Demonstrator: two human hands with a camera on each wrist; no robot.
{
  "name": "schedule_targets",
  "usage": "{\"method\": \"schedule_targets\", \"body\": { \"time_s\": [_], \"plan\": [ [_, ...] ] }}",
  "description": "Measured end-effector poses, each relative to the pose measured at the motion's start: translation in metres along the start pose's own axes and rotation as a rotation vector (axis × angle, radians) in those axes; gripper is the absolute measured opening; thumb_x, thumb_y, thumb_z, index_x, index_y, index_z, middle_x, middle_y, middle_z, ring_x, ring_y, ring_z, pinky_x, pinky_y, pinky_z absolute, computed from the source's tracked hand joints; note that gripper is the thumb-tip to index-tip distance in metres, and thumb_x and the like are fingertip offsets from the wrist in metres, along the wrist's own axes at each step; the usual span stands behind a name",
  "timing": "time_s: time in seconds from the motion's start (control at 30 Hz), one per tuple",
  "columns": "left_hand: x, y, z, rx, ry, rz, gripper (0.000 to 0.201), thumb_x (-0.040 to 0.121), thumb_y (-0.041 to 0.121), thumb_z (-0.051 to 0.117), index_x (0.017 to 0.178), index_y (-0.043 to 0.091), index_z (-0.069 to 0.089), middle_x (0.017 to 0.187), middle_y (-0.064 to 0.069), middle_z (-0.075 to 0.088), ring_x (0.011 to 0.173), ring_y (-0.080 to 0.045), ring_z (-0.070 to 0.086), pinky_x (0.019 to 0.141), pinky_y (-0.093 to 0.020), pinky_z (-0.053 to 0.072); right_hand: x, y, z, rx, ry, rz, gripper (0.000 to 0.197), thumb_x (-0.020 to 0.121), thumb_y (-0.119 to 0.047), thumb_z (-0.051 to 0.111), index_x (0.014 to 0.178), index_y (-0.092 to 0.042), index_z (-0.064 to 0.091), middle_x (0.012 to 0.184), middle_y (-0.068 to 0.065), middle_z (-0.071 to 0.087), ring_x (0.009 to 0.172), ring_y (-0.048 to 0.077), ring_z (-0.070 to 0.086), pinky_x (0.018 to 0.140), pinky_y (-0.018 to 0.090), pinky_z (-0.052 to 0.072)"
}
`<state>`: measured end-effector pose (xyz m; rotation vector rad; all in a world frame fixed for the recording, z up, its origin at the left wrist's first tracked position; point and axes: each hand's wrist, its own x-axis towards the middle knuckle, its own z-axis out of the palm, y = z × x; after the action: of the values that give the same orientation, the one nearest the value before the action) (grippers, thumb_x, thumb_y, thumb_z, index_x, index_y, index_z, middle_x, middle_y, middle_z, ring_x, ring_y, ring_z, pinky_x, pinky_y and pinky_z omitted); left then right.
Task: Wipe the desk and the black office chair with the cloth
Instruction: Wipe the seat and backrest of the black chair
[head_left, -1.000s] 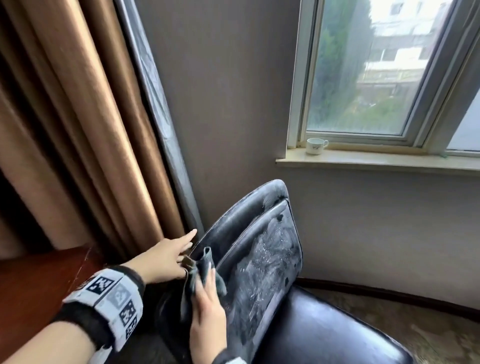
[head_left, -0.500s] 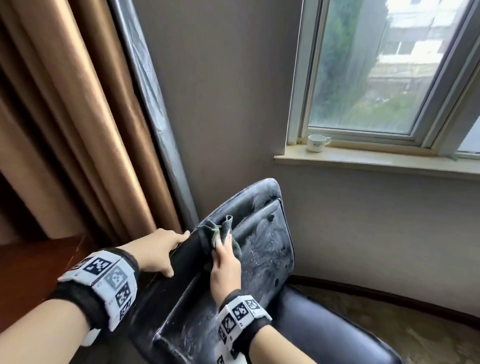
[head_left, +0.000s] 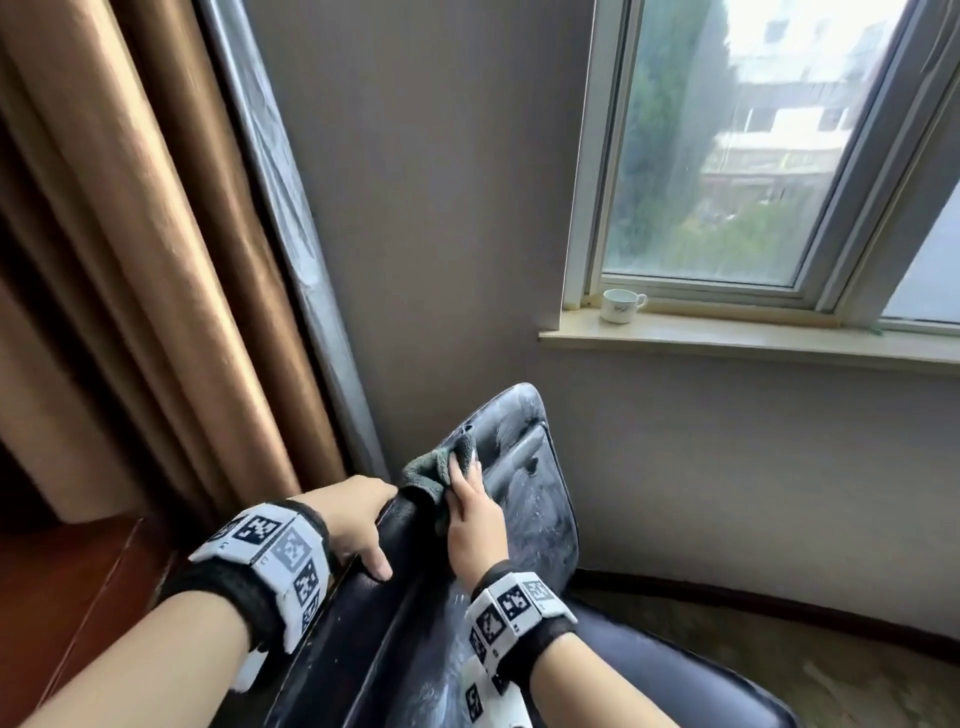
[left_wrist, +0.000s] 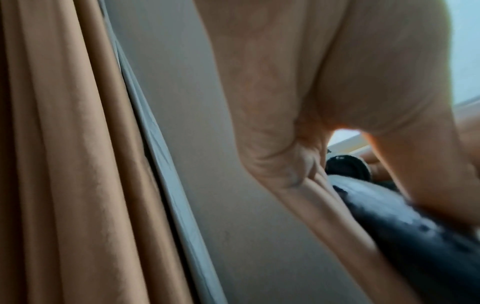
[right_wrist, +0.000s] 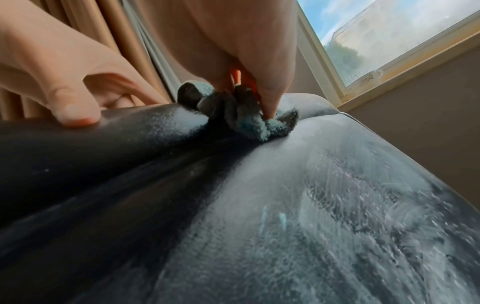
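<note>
The black office chair's backrest (head_left: 524, 509) leans in front of me, streaked with pale dust. My left hand (head_left: 363, 525) grips its top edge, thumb on the front and fingers behind; the left wrist view shows the palm against that edge (left_wrist: 415, 236). My right hand (head_left: 467, 499) holds a bunched grey-green cloth (head_left: 434, 465) against the upper part of the backrest. In the right wrist view the cloth (right_wrist: 249, 119) is gathered under the fingers (right_wrist: 270, 86), with dust on the backrest (right_wrist: 311, 205) beyond it. A corner of the reddish wooden desk (head_left: 62, 597) shows at lower left.
Brown curtains (head_left: 156, 260) hang left of the chair, close to my left hand. A grey wall stands right behind the backrest. A white cup (head_left: 621, 306) sits on the window sill (head_left: 753, 340). The chair seat (head_left: 675, 675) and carpet (head_left: 841, 660) lie at lower right.
My right hand has slid the cloth up the backrest toward its top far end. My left hand went from reaching with flat fingers to gripping the top edge.
</note>
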<state>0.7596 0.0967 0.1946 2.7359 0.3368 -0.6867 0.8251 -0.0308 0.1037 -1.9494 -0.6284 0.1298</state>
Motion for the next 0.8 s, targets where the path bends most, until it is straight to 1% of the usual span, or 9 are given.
{"method": "schedule_targets", "body": {
  "time_s": [0.1,0.17,0.3,0.37,0.43,0.5,0.63,0.73,0.8],
  "plan": [
    [0.0,0.0,-0.002,-0.029,-0.023,0.027,0.051,0.064,0.014,0.085,0.108,0.012,0.058,0.096,-0.006,0.069,0.089,-0.03,0.069,0.076,-0.039,0.057,0.018,0.005,-0.006,-0.038,0.034,0.043,0.052,0.098,-0.004,0.033,0.146,-0.026,0.031,0.158,0.0,0.01,0.145,0.013,0.014,0.109,0.014,0.015],
    [0.001,-0.002,0.001,-0.038,-0.025,0.036,0.055,0.065,0.014,0.085,0.113,0.013,0.058,0.09,-0.001,0.067,0.084,-0.027,0.068,0.076,-0.037,0.056,0.038,0.01,-0.018,-0.054,0.055,0.105,0.053,0.099,-0.006,0.034,0.146,-0.027,0.028,0.158,0.0,0.009,0.144,0.017,0.021,0.108,0.016,0.019],
    [0.006,-0.003,-0.006,-0.026,-0.091,-0.002,0.063,0.065,0.019,0.086,0.119,0.013,0.055,0.097,-0.005,0.065,0.07,-0.023,0.064,0.072,-0.035,0.055,0.071,0.018,-0.035,-0.082,0.068,0.226,0.051,0.1,-0.013,0.034,0.147,-0.03,0.025,0.158,0.001,0.013,0.139,0.024,0.031,0.105,0.019,0.022],
    [0.013,0.004,-0.016,-0.017,-0.094,0.005,0.073,0.066,0.02,0.085,0.131,0.018,0.05,0.11,-0.004,0.066,0.091,-0.022,0.065,0.081,-0.028,0.053,0.058,0.02,-0.022,-0.009,0.096,0.167,0.049,0.1,-0.012,0.035,0.145,-0.03,0.031,0.157,-0.002,0.015,0.141,0.019,0.027,0.107,0.015,0.019],
    [0.029,0.018,-0.023,0.019,0.029,0.035,0.103,0.07,0.022,0.083,0.15,0.021,0.019,0.134,-0.007,0.054,0.117,-0.02,0.055,0.097,-0.023,0.045,0.032,0.022,-0.005,0.084,0.092,0.046,0.051,0.099,-0.007,0.038,0.143,-0.032,0.035,0.155,-0.01,0.014,0.143,0.007,0.017,0.108,0.008,0.013],
    [0.048,0.036,-0.024,0.093,0.102,0.064,0.12,0.07,0.021,0.082,0.151,0.023,-0.007,0.148,-0.015,0.036,0.13,-0.025,0.043,0.107,-0.031,0.036,0.026,0.028,-0.001,0.109,0.077,0.006,0.054,0.097,-0.002,0.039,0.142,-0.032,0.036,0.153,-0.012,0.012,0.14,0.001,0.014,0.107,0.006,0.013],
    [0.07,0.05,-0.018,0.289,0.08,0.034,0.129,0.067,0.02,0.084,0.149,0.028,-0.015,0.157,-0.02,0.006,0.136,-0.035,0.034,0.11,-0.037,0.032,0.061,0.049,-0.026,0.032,0.064,0.172,0.059,0.096,-0.002,0.035,0.146,-0.032,0.027,0.158,-0.002,0.009,0.138,0.018,0.034,0.104,0.014,0.025],
    [0.071,0.042,-0.018,0.326,0.053,0.043,0.121,0.071,0.027,0.081,0.15,0.031,-0.01,0.158,-0.016,-0.005,0.137,-0.034,0.032,0.112,-0.034,0.029,0.072,0.062,-0.033,0.013,0.111,0.28,0.05,0.1,-0.014,0.035,0.148,-0.027,0.026,0.158,-0.001,0.009,0.134,0.022,0.04,0.098,0.016,0.027],
    [0.072,0.041,-0.019,0.351,0.046,0.042,0.118,0.072,0.029,0.08,0.15,0.031,-0.008,0.158,-0.015,-0.008,0.138,-0.034,0.031,0.112,-0.034,0.029,0.079,0.063,-0.034,-0.027,0.11,0.308,0.049,0.1,-0.014,0.034,0.147,-0.025,0.028,0.158,0.0,0.011,0.131,0.026,0.042,0.099,0.02,0.028]
  ]
}}
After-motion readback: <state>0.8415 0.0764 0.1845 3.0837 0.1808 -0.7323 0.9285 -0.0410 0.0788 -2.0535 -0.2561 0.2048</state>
